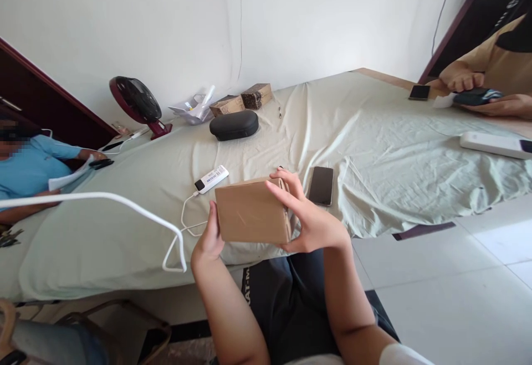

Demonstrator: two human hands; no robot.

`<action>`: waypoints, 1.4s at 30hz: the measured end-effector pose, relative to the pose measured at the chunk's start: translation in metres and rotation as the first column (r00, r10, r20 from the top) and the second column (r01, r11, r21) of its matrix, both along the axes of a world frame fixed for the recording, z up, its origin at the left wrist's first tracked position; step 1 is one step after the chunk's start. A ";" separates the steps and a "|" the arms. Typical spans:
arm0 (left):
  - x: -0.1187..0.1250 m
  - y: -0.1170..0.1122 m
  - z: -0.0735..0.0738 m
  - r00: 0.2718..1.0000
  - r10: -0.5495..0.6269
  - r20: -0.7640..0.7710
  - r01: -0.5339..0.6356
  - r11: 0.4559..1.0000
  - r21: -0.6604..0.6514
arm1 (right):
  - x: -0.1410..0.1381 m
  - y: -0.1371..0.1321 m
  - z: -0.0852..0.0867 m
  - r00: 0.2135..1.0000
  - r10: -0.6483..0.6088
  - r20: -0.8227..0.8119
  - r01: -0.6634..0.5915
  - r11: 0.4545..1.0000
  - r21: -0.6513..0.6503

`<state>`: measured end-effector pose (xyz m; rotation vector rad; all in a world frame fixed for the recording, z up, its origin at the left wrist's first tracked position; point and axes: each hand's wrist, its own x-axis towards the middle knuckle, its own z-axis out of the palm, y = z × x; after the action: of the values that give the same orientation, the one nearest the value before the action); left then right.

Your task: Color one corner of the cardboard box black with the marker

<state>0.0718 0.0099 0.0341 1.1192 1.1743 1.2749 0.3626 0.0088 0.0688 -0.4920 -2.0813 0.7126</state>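
A brown cardboard box is held up over the near edge of the cloth-covered table, between both my hands. My left hand grips its left end, the thumb along the side and the other fingers hidden behind or beneath it. On the right end, my right hand spans the box from top edge to bottom edge with bent fingers. Just beyond the box lies a white power bank with a white cable plugged in. A dark-screened phone rests to the right of my right hand.
Farther back on the green cloth sit a black hard case, patterned boxes, a plastic tray and a dark red fan. A white cable crosses in front at left. People sit at both ends; the right one handles a dark item.
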 end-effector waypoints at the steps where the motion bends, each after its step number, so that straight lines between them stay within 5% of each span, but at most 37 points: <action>1: 0.001 0.001 -0.003 0.999 0.018 0.029 -0.018 0.999 -0.027 | -0.002 0.002 -0.002 1.000 0.018 -0.007 -0.018 0.999 -0.030; 3: 0.004 0.003 -0.006 0.995 0.067 0.074 -0.063 0.996 -0.056 | -0.008 0.005 -0.006 0.996 0.039 -0.076 -0.049 0.991 -0.123; 6: 0.010 0.004 -0.007 0.984 0.128 0.121 -0.137 0.988 0.072 | -0.029 0.008 -0.011 0.932 -0.058 -0.359 -0.069 0.940 -0.333; 10: 0.018 0.008 0.000 0.974 0.134 0.181 -0.193 0.911 0.364 | -0.061 0.012 -0.016 0.742 -0.297 -0.600 -0.216 0.742 -0.634; 13: 0.019 0.009 0.007 0.979 0.103 0.178 -0.183 0.828 0.531 | -0.067 0.017 -0.019 0.710 -0.331 -0.621 -0.343 0.609 -0.716; 15: 0.016 0.006 0.009 0.981 0.085 0.172 -0.166 0.826 0.538 | -0.062 0.020 -0.021 0.735 -0.304 -0.606 -0.335 0.615 -0.714; 19: 0.007 -0.001 0.000 0.987 0.080 0.139 -0.118 0.950 0.290 | -0.044 0.021 -0.024 0.841 -0.229 -0.490 -0.146 0.776 -0.614; 22: 0.005 0.002 -0.012 0.972 0.157 0.175 -0.181 0.975 0.130 | -0.034 0.020 -0.024 0.885 -0.161 -0.437 -0.103 0.848 -0.520; 24: 0.008 0.010 -0.017 0.953 0.186 0.239 -0.219 0.969 0.119 | -0.030 0.020 -0.024 0.877 -0.175 -0.448 -0.108 0.836 -0.538; 27: 0.016 0.022 -0.014 0.964 0.113 0.242 -0.142 0.984 0.105 | -0.029 0.021 -0.026 0.866 -0.155 -0.476 -0.215 0.743 -0.634; 31: 0.027 0.024 -0.003 0.989 0.148 -0.028 -0.143 0.981 0.134 | -0.035 0.022 -0.027 0.860 -0.197 -0.471 -0.266 0.614 -0.743; 36: 0.033 0.010 0.008 0.985 -0.132 -0.110 0.157 0.950 0.270 | -0.039 0.019 -0.019 0.858 -0.229 -0.460 -0.235 0.623 -0.747; 42: 0.030 0.003 0.011 0.992 -0.128 -0.018 0.128 0.951 0.283 | -0.037 0.023 -0.026 0.844 -0.178 -0.506 -0.284 0.652 -0.703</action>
<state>0.1021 0.0127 0.0446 1.3806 0.9194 1.3710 0.3255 0.0315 0.0428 -0.5880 -1.1779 1.5917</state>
